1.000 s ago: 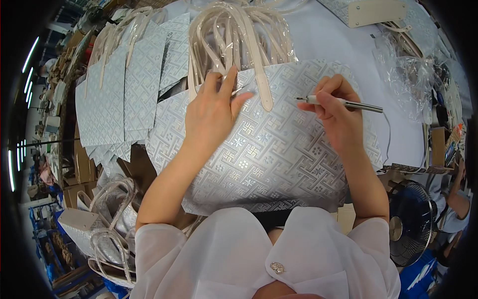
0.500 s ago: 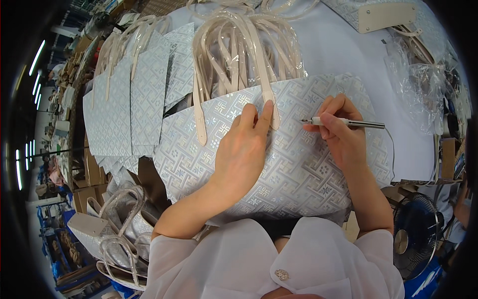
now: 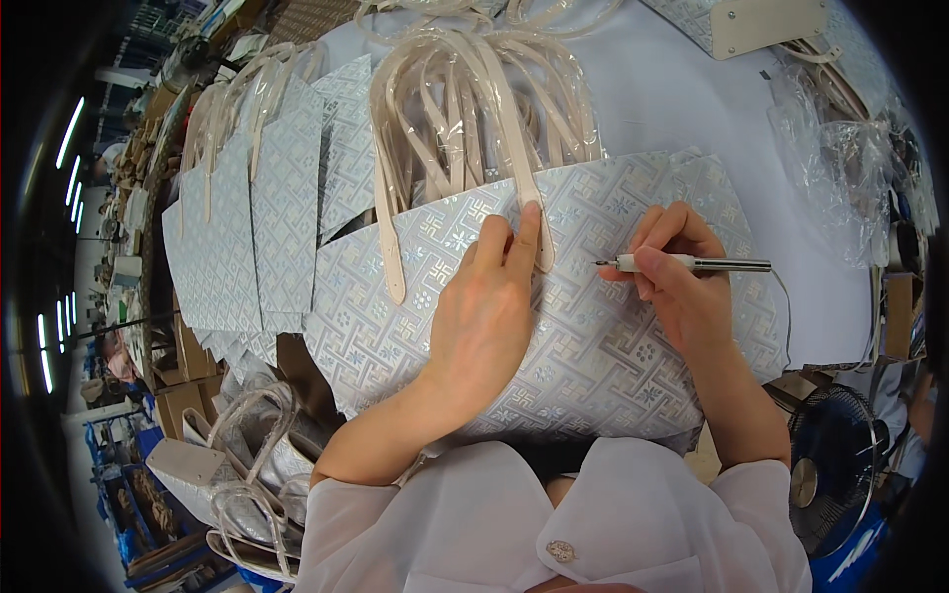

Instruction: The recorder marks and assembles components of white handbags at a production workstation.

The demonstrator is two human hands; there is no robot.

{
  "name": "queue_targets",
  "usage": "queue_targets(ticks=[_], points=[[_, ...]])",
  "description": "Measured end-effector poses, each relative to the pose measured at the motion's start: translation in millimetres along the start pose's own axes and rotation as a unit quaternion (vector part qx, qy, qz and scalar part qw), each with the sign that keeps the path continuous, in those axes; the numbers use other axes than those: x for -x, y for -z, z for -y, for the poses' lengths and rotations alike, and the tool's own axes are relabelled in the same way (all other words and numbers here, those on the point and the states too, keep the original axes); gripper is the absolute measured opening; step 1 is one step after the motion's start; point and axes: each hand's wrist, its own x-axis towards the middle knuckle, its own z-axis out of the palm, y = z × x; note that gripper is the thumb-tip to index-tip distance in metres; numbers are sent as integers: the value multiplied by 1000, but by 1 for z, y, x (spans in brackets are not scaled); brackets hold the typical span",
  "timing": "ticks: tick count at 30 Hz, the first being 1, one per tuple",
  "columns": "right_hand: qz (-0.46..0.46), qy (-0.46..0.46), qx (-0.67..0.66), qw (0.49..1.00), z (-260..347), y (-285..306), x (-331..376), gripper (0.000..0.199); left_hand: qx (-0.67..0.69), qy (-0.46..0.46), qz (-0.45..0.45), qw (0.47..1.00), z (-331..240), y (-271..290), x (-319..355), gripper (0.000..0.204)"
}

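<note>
A pale silver-blue patterned bag panel (image 3: 583, 376) lies in front of me, with a cream bag handle (image 3: 517, 148) across its top edge. My left hand (image 3: 484, 316) rests on the panel. Its index finger presses the handle's right end tab, while the other fingers are bent. The left end tab (image 3: 394, 277) lies flat on the panel. To the right, my right hand (image 3: 684, 267) pinches a slim white-and-silver pen-shaped tool (image 3: 707, 264) with a thin cord. The tool's fine tip points left, toward the right tab and apart from it.
More plastic-wrapped handles (image 3: 465, 109) lie beyond the panel. Stacked patterned panels (image 3: 282, 217) with handles are at the left. Finished bags (image 3: 247, 465) stand at the lower left, a fan (image 3: 835, 465) at the lower right. Clear plastic wrap (image 3: 825, 148) lies at the far right.
The whole view has shifted slightly. The tool's tip is a little lower beside the right tab. My left index finger is still on that tab.
</note>
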Motion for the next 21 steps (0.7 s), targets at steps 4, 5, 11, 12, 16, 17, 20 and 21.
queue_targets(ticks=[4,5,11,12,16,17,20,21], points=[[-15,-4,10,1000,-2,2,0,11,134,8,-71,988,24,-4,-22,43],[-24,-14,-1,1000,-3,3,-1,11,189,13,-100,977,31,-4,-30,39],[-2,-98,-31,995,17,2,-17,10,247,-12,163,955,45,17,-83,23],[20,-105,-2,994,20,2,-23,10,229,12,222,948,47,20,-92,21],[66,-103,84,989,29,0,-40,11,200,-19,254,946,51,15,-97,15],[73,-88,105,988,29,-3,-45,11,191,-43,240,951,54,12,-96,14],[77,-59,174,980,26,-8,-51,11,158,-89,55,982,49,-9,-66,11],[74,-43,220,972,25,-9,-52,11,140,-111,-37,983,48,-15,-59,9]])
